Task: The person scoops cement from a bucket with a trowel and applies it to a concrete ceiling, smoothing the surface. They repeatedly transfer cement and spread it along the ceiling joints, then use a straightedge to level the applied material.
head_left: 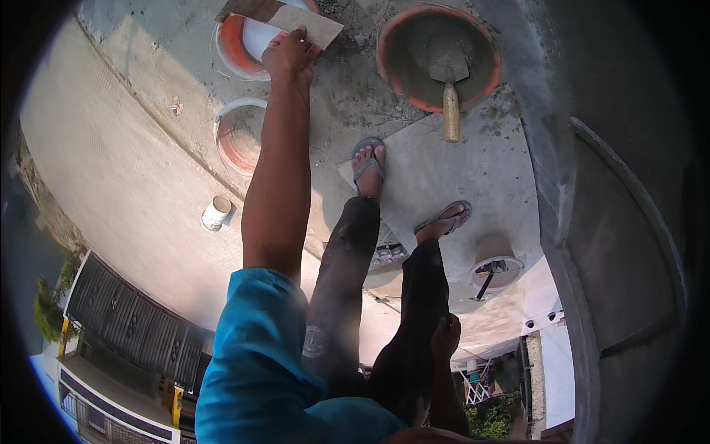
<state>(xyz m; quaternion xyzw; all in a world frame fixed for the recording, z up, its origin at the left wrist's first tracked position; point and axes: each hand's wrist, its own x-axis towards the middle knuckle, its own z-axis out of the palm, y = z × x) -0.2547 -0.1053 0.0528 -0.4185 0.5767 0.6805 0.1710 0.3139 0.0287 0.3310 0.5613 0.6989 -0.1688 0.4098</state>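
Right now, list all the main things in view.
Flat rectangular board: one, brown and beige, top left
Round tub: one, orange and white, partly under board
Round basin: one, orange, right of tub
Wooden-handled trowel: one, grey and tan, in basin
Round bucket: one, reddish, below tub
Small cylindrical container: one, white, left
Round pail: one, pale, lower right
Ridged shutter: one, dark, lower left
Sandals: two, grey, centre
Left fingers: one set, bare, gripping board
Right fingers: one set, bare, lower centre

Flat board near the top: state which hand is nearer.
Left: the left hand grips the flat board; the right hand is by the dark trousers, well away.
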